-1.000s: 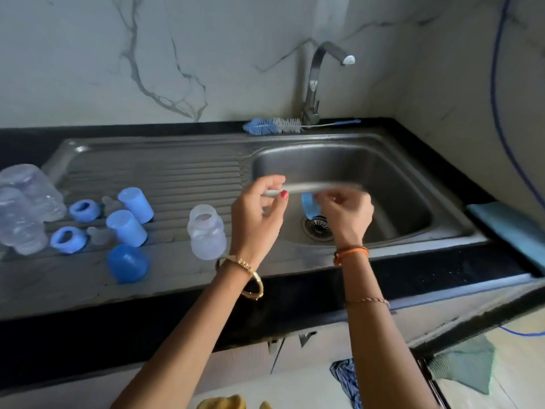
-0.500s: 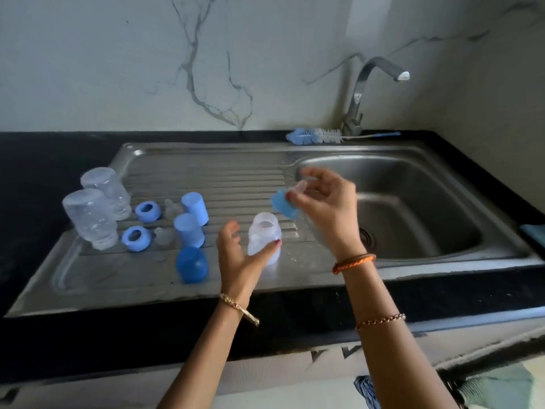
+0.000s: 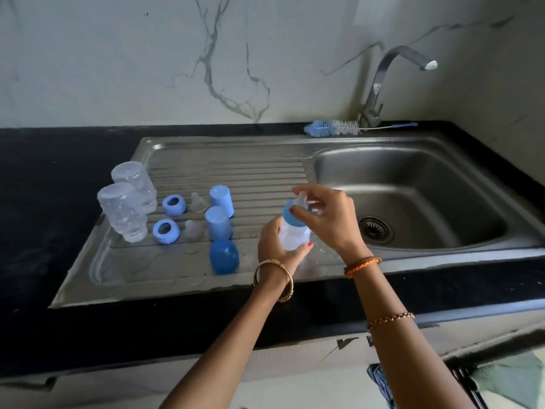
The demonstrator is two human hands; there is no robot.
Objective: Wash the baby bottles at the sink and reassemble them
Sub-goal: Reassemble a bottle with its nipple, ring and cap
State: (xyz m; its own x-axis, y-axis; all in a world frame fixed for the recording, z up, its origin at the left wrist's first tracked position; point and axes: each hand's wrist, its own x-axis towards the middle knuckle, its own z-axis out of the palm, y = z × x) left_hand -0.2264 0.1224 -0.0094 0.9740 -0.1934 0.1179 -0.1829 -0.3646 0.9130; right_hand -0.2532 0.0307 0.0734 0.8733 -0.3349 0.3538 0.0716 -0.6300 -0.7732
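My left hand [image 3: 277, 246] grips a clear baby bottle [image 3: 293, 236] above the steel drainboard [image 3: 182, 270]. My right hand [image 3: 327, 216] holds a blue collar with its nipple [image 3: 295, 215] on the bottle's mouth. Two clear bottles [image 3: 126, 208] stand upside down at the drainboard's left. Beside them lie two blue collars [image 3: 169, 216], two clear nipples [image 3: 196, 214] and three blue caps [image 3: 221, 219].
The sink basin [image 3: 413, 202] with its drain lies to the right, under a curved tap [image 3: 383, 87]. A blue and white bottle brush [image 3: 339, 126] lies on the black counter [image 3: 44, 202] behind the sink. Marble wall stands at the back.
My left hand reached to the drainboard and took the clear bottle. My right hand carried the blue collar from over the basin onto the bottle. The view swung left.
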